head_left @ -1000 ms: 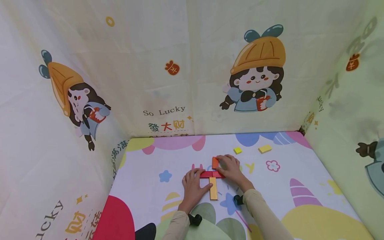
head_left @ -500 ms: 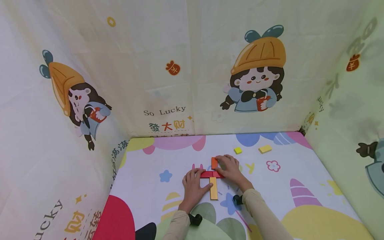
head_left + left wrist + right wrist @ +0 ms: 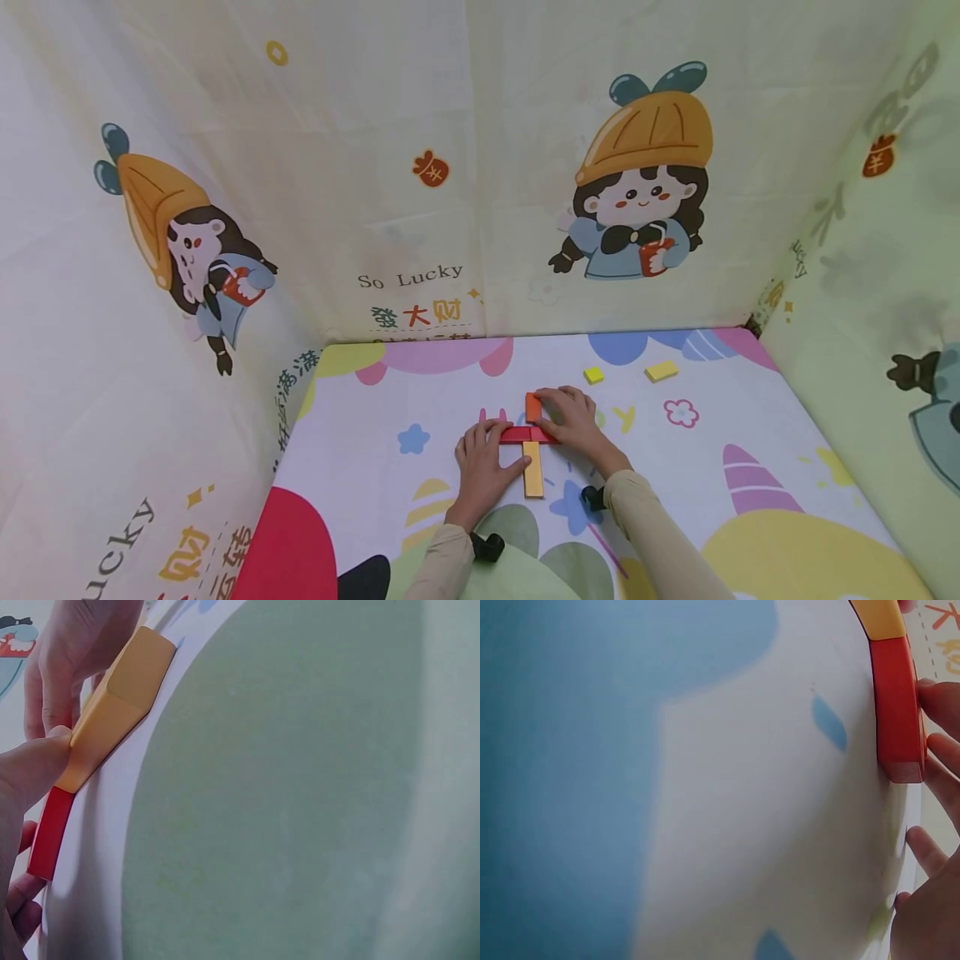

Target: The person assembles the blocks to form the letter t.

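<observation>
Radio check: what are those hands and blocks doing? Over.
Left hand touching tan block and red block. Right hand holding orange block. Yellow blocks lie apart, seemingly not in the way.

The light was soft and dim. In the left wrist view, a faint shadow (image 3: 88,855) lay beside the red block (image 3: 51,834), and the green patch (image 3: 277,787) looked blurry; in the right wrist view, the blue patch (image 3: 570,765) was fuzzy and the tablecloth (image 3: 757,817) looked bent.

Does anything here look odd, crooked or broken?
Nothing stands out: no damage or spill shows. The red blocks lie end to end, the amber block meeting them. A bright yellow block and pale yellow block just sit farther back.
</observation>
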Motion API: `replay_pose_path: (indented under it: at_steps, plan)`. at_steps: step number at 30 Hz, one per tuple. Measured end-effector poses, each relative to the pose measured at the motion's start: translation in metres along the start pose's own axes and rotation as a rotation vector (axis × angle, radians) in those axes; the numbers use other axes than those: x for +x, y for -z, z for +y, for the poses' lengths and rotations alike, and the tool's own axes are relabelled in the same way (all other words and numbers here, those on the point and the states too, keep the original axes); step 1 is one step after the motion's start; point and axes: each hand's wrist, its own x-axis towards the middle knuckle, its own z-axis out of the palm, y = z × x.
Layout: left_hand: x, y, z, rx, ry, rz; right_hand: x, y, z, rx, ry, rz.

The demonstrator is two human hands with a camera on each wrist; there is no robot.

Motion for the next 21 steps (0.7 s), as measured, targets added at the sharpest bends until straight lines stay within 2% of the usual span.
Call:
replay_pose_path:
  at_steps: [8, 21]
  plan:
    - [0.0005, -0.0012, -0.0021, -0.01, -0.037, 0.038, 0.0009, -0.0001, -0.0004, 0.004, 0.001, -0.007]
    - [0.0005, 0.0011, -0.001, -0.011, -0.014, 0.002, -0.0004, -0.0015, -0.0002, 0.028, 0.02, 0.001]
